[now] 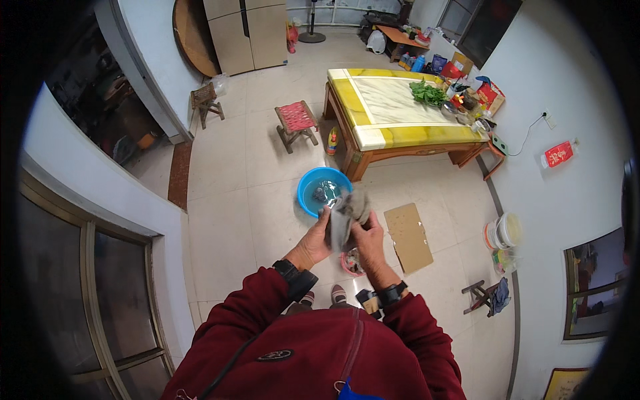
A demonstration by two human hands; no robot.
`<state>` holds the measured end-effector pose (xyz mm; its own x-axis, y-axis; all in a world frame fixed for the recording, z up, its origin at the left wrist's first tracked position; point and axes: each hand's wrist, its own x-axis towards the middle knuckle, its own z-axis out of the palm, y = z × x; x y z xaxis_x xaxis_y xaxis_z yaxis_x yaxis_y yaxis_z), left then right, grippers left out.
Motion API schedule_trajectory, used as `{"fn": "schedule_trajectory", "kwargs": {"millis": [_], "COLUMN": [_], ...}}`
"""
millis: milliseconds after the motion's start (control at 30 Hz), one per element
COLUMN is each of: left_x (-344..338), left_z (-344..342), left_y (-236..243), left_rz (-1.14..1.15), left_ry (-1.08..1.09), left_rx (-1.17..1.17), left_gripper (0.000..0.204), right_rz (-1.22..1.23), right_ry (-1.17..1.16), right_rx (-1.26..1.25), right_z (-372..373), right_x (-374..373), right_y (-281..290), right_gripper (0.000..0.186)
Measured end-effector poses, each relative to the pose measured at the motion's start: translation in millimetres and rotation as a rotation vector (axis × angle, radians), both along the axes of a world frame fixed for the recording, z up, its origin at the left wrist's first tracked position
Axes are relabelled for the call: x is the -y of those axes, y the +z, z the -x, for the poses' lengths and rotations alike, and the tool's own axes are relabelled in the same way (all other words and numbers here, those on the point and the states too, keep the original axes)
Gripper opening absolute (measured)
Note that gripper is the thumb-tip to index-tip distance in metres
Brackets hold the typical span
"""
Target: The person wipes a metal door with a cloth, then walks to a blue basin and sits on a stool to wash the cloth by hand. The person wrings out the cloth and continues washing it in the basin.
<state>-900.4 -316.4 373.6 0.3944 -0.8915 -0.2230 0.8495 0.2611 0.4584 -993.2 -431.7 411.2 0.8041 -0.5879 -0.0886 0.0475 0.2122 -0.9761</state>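
Observation:
A grey cloth [356, 207], partly smeared by motion, is held up in front of me between both hands. My left hand [313, 243] grips its left edge, fingers closed. On the other side my right hand [369, 241] pinches the cloth, its thumb and fingers pressed together. Whether it is a sock or a rag I cannot tell. Just beyond my hands stands a round blue basin [304, 195] of water, with a dark grey bundle [320, 195] in it. Below the cloth, near my feet, a small pink container [345, 266] is partly hidden by my right arm.
A flat piece of cardboard [409, 239] lies on the floor to the right. Beyond the basin are a red woven stool [297, 117], a yellow bottle [332, 141] and a table [390, 107] with leafy greens [429, 93]. White buckets [510, 230] and a folding stool [479, 297] stand along the right wall.

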Motion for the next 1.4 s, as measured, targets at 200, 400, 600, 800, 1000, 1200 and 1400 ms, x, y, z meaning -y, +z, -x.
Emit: {"fn": "schedule_trajectory", "kwargs": {"millis": [200,400,600,800,1000,1200,1400], "left_x": [4.3,-1.0,-13.3,-45.4,-47.2,-54.7,-75.2], "left_z": [-5.0,-6.8,-23.0,-52.0,-46.0,-44.7,-61.4], "left_y": [-6.4,-40.3,-30.1,-5.7,-20.4,-26.0,-42.2], "left_rz": [-0.049,-0.159,-0.043,-0.21,-0.304,-0.345,-0.499], "left_ry": [0.102,0.062,0.138,0.12,0.035,0.163,0.367], "left_rx": [-0.072,-0.216,-0.176,0.019,0.082,0.012,0.155], "left_gripper": [0.04,0.039,0.047,0.036,0.028,0.021,0.022], "right_rz": [-0.21,-0.559,-0.548,-0.649,-0.633,-0.74,-0.529], "right_ry": [-0.056,-0.077,-0.244,0.005,-0.007,-0.019,-0.006], "right_rx": [0.209,0.135,-0.022,0.139,0.188,0.374,0.188], "right_z": [16.5,36.9,50.8,77.6,59.7,46.3,46.2], "right_x": [31.6,43.9,61.8,77.3,74.6,74.6,63.7], "right_y": [20.7,-7.8,-33.0,-36.0,-28.3,-10.9,-24.6], "right_gripper": [0.044,0.042,0.044,0.071,0.071,0.07,0.04]}}
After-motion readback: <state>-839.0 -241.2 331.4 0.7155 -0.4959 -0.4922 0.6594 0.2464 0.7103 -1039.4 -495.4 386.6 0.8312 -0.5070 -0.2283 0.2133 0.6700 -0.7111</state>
